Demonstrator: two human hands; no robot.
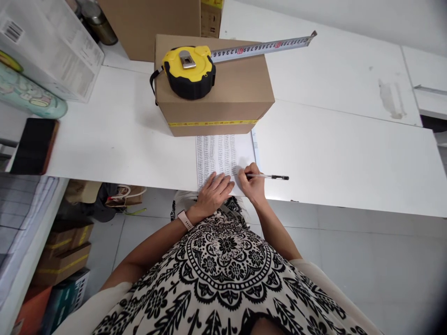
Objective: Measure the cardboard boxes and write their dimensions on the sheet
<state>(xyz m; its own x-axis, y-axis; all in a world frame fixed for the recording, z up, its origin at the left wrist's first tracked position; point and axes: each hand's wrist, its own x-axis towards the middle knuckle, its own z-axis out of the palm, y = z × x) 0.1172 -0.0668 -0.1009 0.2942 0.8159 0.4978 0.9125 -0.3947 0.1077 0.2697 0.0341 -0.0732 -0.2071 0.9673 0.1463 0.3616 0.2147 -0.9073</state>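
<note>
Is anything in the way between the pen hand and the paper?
Nothing that I can see. The right hand holds the pen right at the paper. The left hand lies beside it, to the left. The cardboard box hides the paper's far end, beyond both hands.

White tabletop [331, 153], panel seams visible, worn patch [391, 98] between 2 and 3 o'clock. Clock centre = sheet [221, 158], lying flat, columns of handwriting, near end at the table's front edge. Brown cardboard box [216, 90] at 12, hiding the sheet's far end. Bigger carton [153, 28] at 11, behind it. Jar [99, 25] between 10 and 11. White printed package [52, 51] at 10. Dark slab [33, 144] at 9, by the left edge.
</note>
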